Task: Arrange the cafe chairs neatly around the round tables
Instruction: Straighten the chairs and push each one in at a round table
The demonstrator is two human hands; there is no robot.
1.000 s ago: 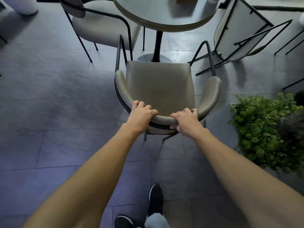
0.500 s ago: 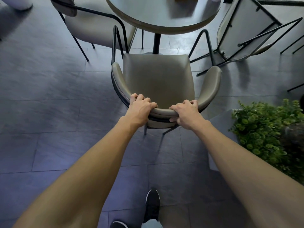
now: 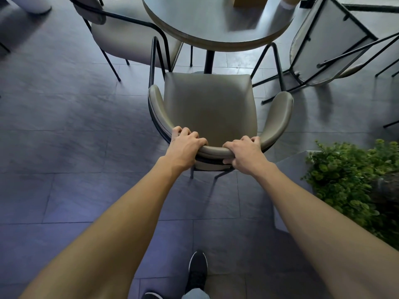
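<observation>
Both hands clench the curved top of the backrest (image 3: pixel 216 150) of an olive armchair (image 3: pixel 209 104). The left hand (image 3: pixel 186 147) wraps it left of centre with fingers curled over the front edge, and the right hand (image 3: pixel 246 154) grips it right of centre with the thumb tucked beneath the rail. The armchair stands upright on the dark tiled floor (image 3: pixel 64 126), its seat facing away from the person. The seat's far edge lies close to the rim of the round table (image 3: pixel 216 24), in line with the table's black pedestal (image 3: pixel 209 61). Its padded arms curve forward on either side. On the far left, a second chair (image 3: pixel 121 37) with a pale seat stands beside the table, partly tucked under it. On the far right, a third chair (image 3: pixel 323 39) lies tipped, the pale underside of its seat showing and its black legs pointing right. A brown box (image 3: pixel 248 2) sits on the table, cut off by the frame. A leafy green plant (image 3: pixel 349 180) fills the near right, and a black shoe (image 3: pixel 197 270) shows on the floor between the forearms.
</observation>
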